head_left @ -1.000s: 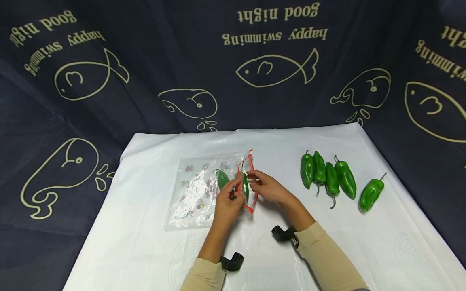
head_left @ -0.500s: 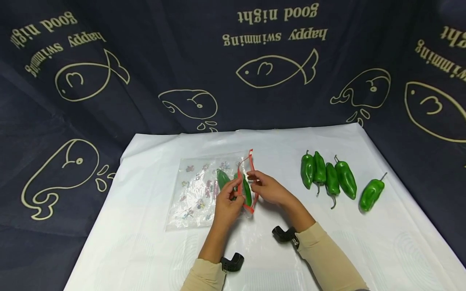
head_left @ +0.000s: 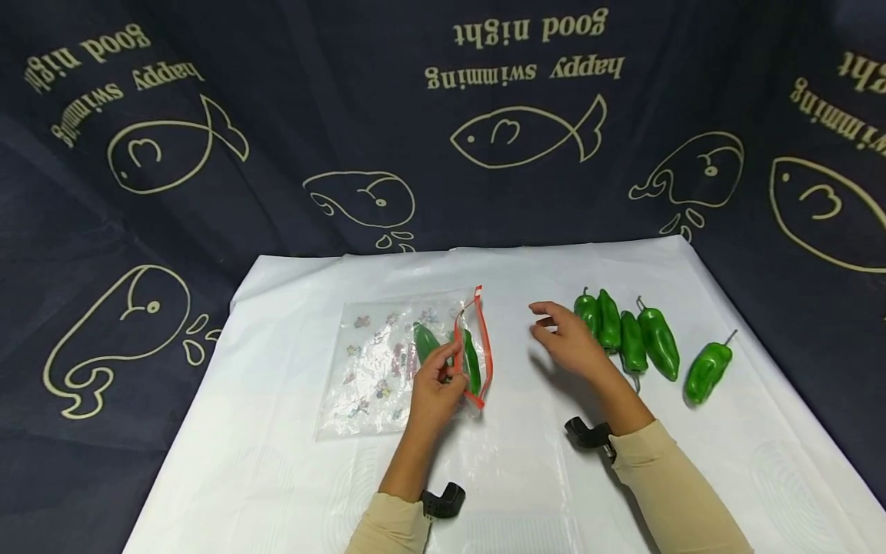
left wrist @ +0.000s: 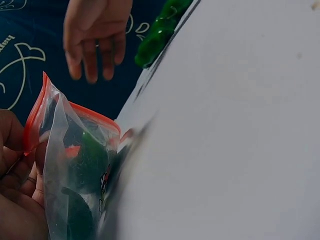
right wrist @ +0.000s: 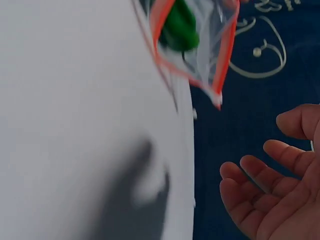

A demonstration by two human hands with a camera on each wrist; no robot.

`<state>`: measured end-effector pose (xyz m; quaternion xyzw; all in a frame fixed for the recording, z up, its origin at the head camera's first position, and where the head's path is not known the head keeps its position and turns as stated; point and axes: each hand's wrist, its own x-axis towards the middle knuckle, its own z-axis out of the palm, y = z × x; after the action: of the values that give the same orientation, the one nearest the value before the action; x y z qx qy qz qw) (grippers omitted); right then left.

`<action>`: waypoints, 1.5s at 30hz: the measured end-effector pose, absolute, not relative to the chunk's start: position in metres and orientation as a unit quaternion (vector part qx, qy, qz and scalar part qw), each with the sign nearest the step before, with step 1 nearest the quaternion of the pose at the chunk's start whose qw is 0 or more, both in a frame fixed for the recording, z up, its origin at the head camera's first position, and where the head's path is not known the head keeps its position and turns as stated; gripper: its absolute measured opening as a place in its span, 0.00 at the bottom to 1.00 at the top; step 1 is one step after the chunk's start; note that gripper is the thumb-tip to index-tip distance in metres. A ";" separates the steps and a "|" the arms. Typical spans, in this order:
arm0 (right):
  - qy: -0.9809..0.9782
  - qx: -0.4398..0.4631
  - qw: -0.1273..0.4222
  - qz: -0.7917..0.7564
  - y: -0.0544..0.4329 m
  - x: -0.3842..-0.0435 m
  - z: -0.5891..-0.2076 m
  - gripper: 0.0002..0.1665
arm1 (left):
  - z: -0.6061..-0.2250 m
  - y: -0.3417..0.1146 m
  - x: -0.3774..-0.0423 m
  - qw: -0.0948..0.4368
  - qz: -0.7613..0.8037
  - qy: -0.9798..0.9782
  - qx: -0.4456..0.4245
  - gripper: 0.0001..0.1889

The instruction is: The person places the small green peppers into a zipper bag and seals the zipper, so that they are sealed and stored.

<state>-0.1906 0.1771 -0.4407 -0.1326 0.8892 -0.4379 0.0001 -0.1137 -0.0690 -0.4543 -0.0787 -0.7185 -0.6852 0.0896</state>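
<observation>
A clear zip bag (head_left: pixel 367 362) with a red zip edge lies on the white table, its mouth spread apart toward the right. Inside it are two green peppers; one pepper (head_left: pixel 472 362) lies just within the opening, another (head_left: pixel 424 340) deeper in. My left hand (head_left: pixel 434 388) pinches the near side of the bag's red rim between thumb and fingers, as the left wrist view shows too. My right hand (head_left: pixel 569 338) is in the air right of the bag, fingers loosely bent and holding nothing. It partly covers the leftmost loose pepper (head_left: pixel 585 308).
To the right lie several loose green peppers, four close together, such as one pepper (head_left: pixel 657 342), and a single pepper (head_left: pixel 707 372) farther right. A dark cloth (head_left: pixel 443 208) with fish drawings hangs behind the table (head_left: pixel 277 308).
My right hand has left the bag's mouth and moved right toward the loose peppers. The pepper near the opening has slid down into the bag. My left hand stays on the rim.
</observation>
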 end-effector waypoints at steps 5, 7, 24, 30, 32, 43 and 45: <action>0.913 -0.118 -0.017 -0.389 0.206 -0.194 -0.437 0.28 | -0.454 -0.069 -0.113 0.086 -0.689 -0.716 -0.077 0.28; 0.924 -0.109 -0.018 -0.366 0.216 -0.196 -0.436 0.29 | -0.453 -0.069 -0.112 0.088 -0.691 -0.713 -0.077 0.28; 0.957 -0.083 0.039 -0.275 0.253 -0.215 -0.436 0.40 | -0.454 -0.067 -0.114 0.082 -0.694 -0.711 -0.080 0.28; 0.962 -0.072 0.039 -0.259 0.252 -0.221 -0.441 0.41 | -0.455 -0.069 -0.114 0.083 -0.688 -0.717 -0.077 0.28; 0.967 -0.070 0.035 -0.244 0.253 -0.223 -0.443 0.41 | -0.455 -0.069 -0.114 0.084 -0.690 -0.715 -0.077 0.28; 0.974 -0.070 0.046 -0.210 0.255 -0.229 -0.448 0.42 | -0.457 -0.068 -0.115 0.096 -0.692 -0.710 -0.085 0.28; 0.975 -0.071 0.050 -0.203 0.255 -0.231 -0.447 0.42 | -0.456 -0.069 -0.115 0.094 -0.690 -0.713 -0.085 0.28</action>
<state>-0.2306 0.2547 -0.4474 -0.0706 0.9754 -0.2031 0.0496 -0.1151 -0.0686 -0.4564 -0.0848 -0.7130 -0.6897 0.0935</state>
